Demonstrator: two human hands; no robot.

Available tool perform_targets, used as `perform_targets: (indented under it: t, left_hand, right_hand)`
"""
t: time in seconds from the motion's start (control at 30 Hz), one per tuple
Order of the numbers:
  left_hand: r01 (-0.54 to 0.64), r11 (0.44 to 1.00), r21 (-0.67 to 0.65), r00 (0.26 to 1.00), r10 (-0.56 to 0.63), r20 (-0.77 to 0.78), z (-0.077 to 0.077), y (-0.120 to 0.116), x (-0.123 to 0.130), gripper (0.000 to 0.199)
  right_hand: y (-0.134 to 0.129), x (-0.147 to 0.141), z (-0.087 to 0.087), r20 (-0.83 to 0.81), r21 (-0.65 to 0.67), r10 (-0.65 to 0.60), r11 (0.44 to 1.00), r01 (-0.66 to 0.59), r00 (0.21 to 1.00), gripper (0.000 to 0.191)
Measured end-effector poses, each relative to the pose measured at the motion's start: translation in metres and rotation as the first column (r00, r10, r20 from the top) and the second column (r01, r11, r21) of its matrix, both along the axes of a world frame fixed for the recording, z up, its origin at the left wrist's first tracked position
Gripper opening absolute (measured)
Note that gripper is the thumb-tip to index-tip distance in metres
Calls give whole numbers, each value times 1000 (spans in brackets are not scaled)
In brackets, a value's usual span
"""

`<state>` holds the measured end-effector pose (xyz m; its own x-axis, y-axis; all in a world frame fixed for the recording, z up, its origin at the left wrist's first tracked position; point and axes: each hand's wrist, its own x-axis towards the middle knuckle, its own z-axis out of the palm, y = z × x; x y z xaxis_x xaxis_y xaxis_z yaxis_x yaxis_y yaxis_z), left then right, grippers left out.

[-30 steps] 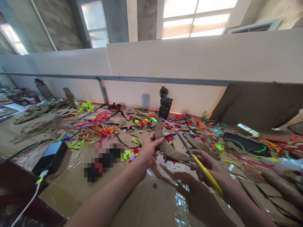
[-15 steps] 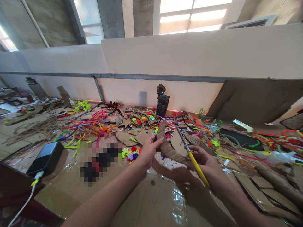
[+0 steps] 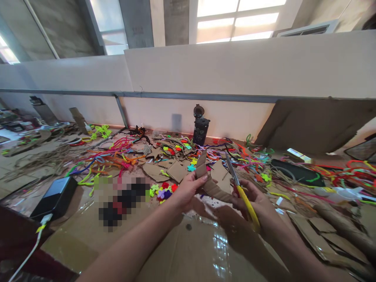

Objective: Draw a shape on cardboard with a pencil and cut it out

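A curved strip of brown cardboard is held above the table between both hands. My left hand pinches its upper left part between thumb and fingers. In my right hand is a pair of scissors with yellow handles, the blades pointing up and away from me. Fingers of that same hand touch the right end of the strip. The blades stand apart from the cardboard, just right of it. Small pipe-cleaner flowers in several colours lie left of my left hand.
A black power bank with a white cable sits at the left. Coloured pipe cleaners and cardboard scraps cover the back of the table. A dark canister stands by the partition; stacked cardboard pieces lie at the right.
The scissors have turned in my right hand and shifted slightly right, with the blades more upright. My left hand still holds the cardboard strip, tilted a little differently.
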<state>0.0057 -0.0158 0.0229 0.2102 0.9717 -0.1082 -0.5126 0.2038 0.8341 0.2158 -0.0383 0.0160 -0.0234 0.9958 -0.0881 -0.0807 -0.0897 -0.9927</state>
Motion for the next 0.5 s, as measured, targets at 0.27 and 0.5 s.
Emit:
perform_targets:
  t: [0.27, 0.5]
  left_hand:
    - [-127, 984, 124, 983, 142, -117, 12, 16, -29, 44]
    - [14, 986, 166, 913, 55, -404, 22, 13, -37, 24]
  right_hand:
    - [9, 20, -8, 638, 201, -28, 971, -132, 769, 45]
    - [-2, 20, 4, 915, 260, -153, 931, -258, 373, 33]
